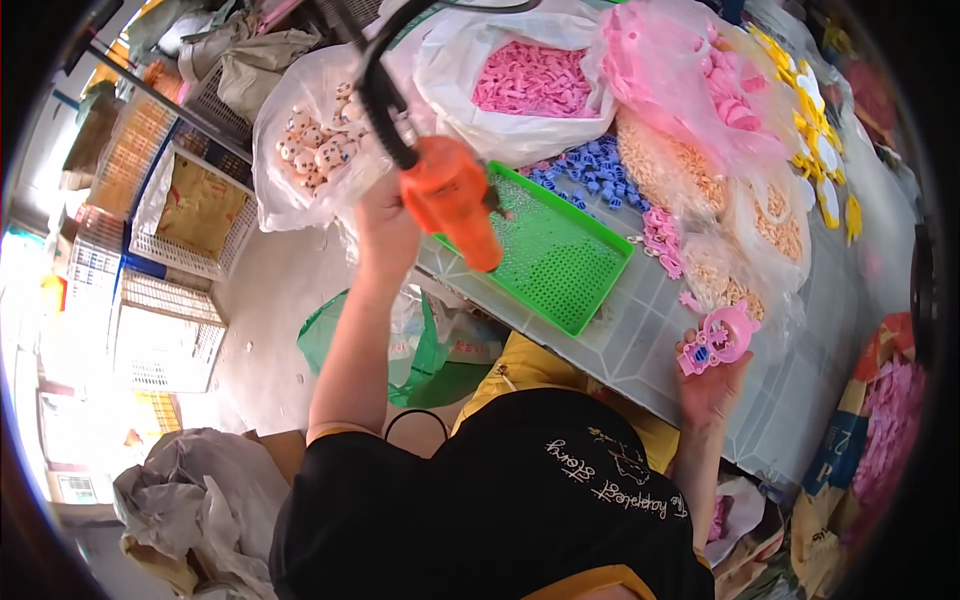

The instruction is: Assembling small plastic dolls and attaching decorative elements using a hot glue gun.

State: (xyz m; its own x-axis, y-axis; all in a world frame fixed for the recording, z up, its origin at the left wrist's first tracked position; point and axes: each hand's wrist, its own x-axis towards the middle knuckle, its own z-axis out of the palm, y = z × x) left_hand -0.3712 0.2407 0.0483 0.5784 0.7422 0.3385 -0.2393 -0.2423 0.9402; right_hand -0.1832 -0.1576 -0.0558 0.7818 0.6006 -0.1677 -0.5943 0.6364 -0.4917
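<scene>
My left hand [387, 228] is closed round an orange electric screwdriver [448, 195], raised over the left end of a green perforated tray [560, 255]. A black cable runs up from the tool, and part of the tray lies hidden behind it. Small shiny bits, too small to name, are scattered in the tray. At the table's near right side, my right hand [715, 388] holds a pink plastic toy part [728, 335] with a round animal-shaped head and a blue piece set in it. Just beyond that hand lie several small pink parts [662, 240].
Blue plastic parts [592, 172] are heaped behind the tray. Bags of pink strips [530, 80], pale pegs [675, 165] and round printed pieces [318, 145] crowd the far side. Yellow and white parts [815, 120] lie far right. A green bag [420, 345] is below the table's left edge.
</scene>
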